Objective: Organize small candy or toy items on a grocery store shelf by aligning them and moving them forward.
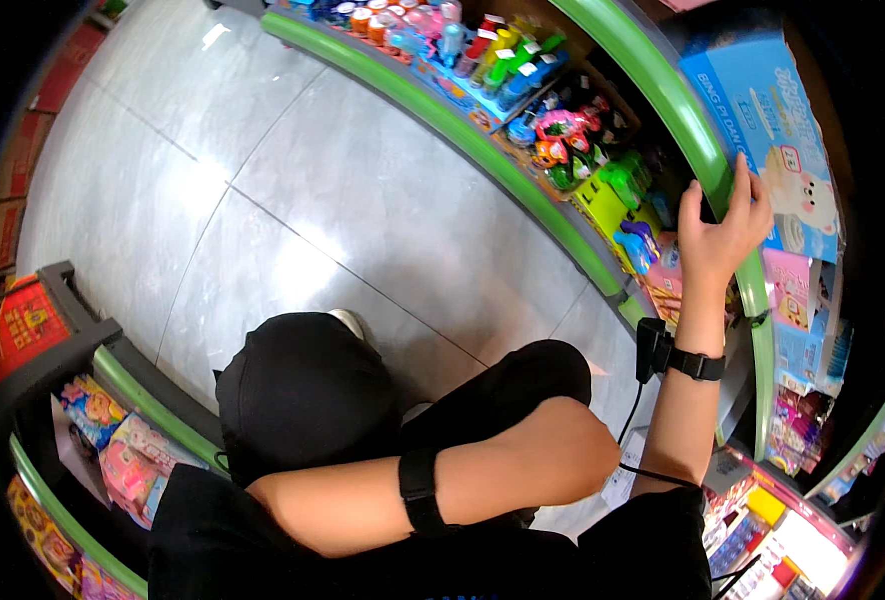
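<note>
My right hand (724, 236) is at the green front edge (720, 184) of an upper shelf, thumb and fingers apart, with nothing held. Its fingertips lie over or just above that edge, close to a light blue carton (780, 135) with a bear picture and writing. Across my lap lies my left forearm, ending in my left hand (570, 454); its fingers are bent out of sight. On the shelf below my right hand are a yellow-green display box (600, 206) with green toys, and small blue and purple toys (640, 244).
Colourful tubes (499, 64) and a box of small plastic toys (562, 135) line the lower shelf. Another green-edged shelf (150, 405) with packaged goods stands at left. My black-clad knees (307, 397) are bent above grey floor tiles (262, 187). A cable (630, 412) hangs by my right wrist.
</note>
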Motion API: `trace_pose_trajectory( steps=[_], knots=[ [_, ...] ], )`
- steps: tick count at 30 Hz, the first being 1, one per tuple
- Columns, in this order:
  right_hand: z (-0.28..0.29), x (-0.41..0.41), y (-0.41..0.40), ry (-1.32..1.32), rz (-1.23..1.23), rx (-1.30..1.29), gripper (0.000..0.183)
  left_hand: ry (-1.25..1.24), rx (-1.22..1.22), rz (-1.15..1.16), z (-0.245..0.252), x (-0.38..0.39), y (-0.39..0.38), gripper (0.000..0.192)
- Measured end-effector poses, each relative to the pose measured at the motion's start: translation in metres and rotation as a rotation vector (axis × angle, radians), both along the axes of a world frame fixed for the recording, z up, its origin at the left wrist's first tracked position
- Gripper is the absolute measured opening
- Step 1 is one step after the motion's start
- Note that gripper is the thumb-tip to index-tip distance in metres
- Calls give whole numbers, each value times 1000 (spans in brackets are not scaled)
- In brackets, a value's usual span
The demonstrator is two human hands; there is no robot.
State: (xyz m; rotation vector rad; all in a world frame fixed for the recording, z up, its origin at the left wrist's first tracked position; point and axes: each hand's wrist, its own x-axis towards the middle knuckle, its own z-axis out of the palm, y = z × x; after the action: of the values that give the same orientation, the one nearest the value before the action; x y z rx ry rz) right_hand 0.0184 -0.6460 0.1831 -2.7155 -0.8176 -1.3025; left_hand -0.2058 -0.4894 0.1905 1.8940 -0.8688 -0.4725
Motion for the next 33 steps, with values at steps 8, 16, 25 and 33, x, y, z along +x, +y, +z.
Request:
trace_pose_trajectory(
  steps=[8, 16, 25, 33],
  knots=[
    [8, -9, -23, 174, 145, 88, 46, -8, 101, 144, -46, 13, 12, 21],
    [-68, -36, -22, 381, 113, 50, 25, 13, 147, 124, -48, 9, 13, 22],
    [-158, 48, -38, 762, -368, -109, 51, 8, 70, 149, -43, -16, 20, 21],
    [-177, 57, -39, 571, -399, -380, 43, 70, 44, -60, -16, -28, 21, 9]
  ],
)
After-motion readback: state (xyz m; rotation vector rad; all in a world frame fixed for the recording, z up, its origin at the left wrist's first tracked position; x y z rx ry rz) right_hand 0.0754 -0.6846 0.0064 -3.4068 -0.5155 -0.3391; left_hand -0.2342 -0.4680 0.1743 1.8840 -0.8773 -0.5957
